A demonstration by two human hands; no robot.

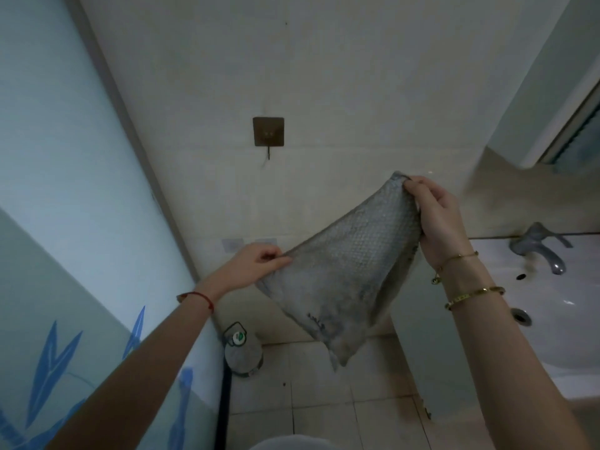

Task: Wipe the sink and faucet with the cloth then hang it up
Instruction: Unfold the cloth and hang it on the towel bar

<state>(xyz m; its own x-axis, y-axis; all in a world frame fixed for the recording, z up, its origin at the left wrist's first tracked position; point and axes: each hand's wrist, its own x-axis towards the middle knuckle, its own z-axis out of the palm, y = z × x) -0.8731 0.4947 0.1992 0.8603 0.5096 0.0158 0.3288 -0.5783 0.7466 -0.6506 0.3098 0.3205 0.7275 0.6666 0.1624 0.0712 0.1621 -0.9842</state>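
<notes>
Grey cloth (344, 274) stretched in the air before the tiled wall (324, 76), below and right of the wall hook (268, 138); left hand (256, 264) pinching one corner between thumb and fingers; right hand (435, 219) pinching the upper corner, fingers curled together; sink (558, 319) and faucet (542, 246) at right, apart from the cloth.

We're in a home bathroom: white sink (558, 323) with faucet (540, 246), tiled wall carrying a hook (268, 134), frosted glass partition (65, 190), tiled floor (324, 401).
</notes>
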